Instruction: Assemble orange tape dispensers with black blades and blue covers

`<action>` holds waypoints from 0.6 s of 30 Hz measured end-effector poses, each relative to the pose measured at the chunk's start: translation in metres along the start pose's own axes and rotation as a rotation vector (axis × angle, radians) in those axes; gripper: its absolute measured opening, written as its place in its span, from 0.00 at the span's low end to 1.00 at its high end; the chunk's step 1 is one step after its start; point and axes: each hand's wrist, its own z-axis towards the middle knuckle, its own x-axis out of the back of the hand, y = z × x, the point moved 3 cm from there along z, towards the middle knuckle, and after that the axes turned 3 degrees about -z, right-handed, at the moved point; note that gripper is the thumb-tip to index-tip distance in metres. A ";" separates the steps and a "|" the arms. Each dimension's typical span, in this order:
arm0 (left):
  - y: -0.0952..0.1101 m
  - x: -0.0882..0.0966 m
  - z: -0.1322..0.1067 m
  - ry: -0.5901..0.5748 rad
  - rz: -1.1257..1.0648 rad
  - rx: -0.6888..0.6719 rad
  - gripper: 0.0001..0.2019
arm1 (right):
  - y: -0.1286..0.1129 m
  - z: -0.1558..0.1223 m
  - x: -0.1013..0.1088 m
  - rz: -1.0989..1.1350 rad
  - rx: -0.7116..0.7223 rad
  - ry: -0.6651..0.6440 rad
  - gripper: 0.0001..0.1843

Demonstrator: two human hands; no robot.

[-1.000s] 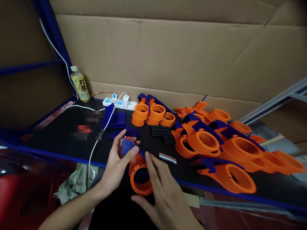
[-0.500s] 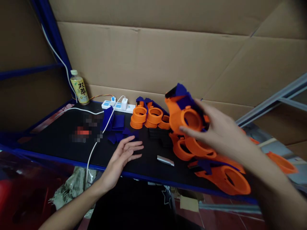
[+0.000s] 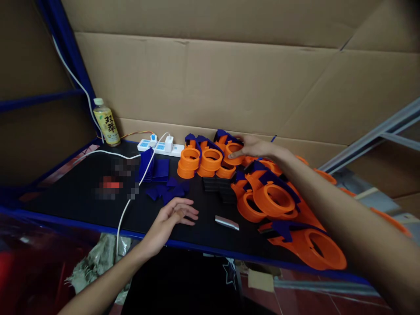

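My right hand (image 3: pixel 251 146) is closed around an orange and blue tape dispenser (image 3: pixel 234 151) at the back of the black table, on top of another orange dispenser. To its left stand two stacks of similar dispensers (image 3: pixel 189 162). More tape dispensers (image 3: pixel 277 199) lie piled in front of my right forearm. My left hand (image 3: pixel 173 216) is over the front of the table, fingers apart and holding nothing. Loose blue plastic pieces (image 3: pixel 169 190) lie just beyond it. A slim silver piece (image 3: pixel 227 222) rests to its right.
A white power strip (image 3: pixel 160 147) with plugs lies along the cardboard wall (image 3: pixel 197 83). Its white cable (image 3: pixel 126 210) hangs over the table's front edge. Upright blue plates (image 3: pixel 147 164), small black pieces (image 3: pixel 218 188) and a yellow-labelled bottle (image 3: pixel 107 122) stand on the table.
My right hand has carried the tape dispenser back and left, lowering it from the air onto the back row. My left hand has hardly moved; its fingers have curled slightly.
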 end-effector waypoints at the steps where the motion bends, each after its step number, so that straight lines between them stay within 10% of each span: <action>1: 0.000 0.001 0.000 -0.003 -0.002 0.003 0.16 | 0.003 0.003 -0.003 -0.004 0.004 -0.029 0.47; 18: 0.000 -0.001 0.001 -0.021 0.019 0.004 0.16 | 0.022 0.003 -0.020 -0.071 -0.084 -0.056 0.60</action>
